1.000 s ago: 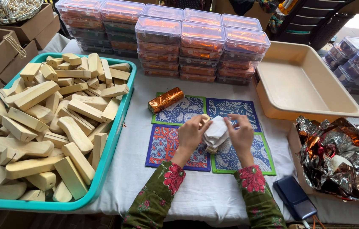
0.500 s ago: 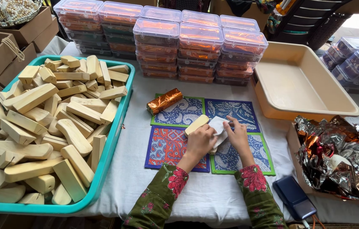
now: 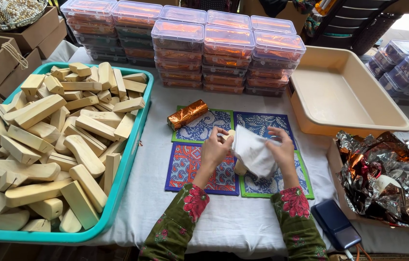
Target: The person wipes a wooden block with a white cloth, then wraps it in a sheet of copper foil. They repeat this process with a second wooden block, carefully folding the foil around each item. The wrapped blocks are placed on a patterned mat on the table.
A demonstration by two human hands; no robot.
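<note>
Here both hands, left hand and right hand, clamp their fingers on a soft white cloth around a pale wooden block.

Hands hemmed: teal tray L, beige tub R, box stack ahead; near edge free.

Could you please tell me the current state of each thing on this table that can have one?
Wooden block: held upright, half covered by white paper.
White paper: loose, held by left hand and right hand.
Copper-foil bar: fully wrapped, lying flat.
Beige tray: empty.
Clear containers: lidded, stacked.
Teal tray: piled with bare blocks.
</note>
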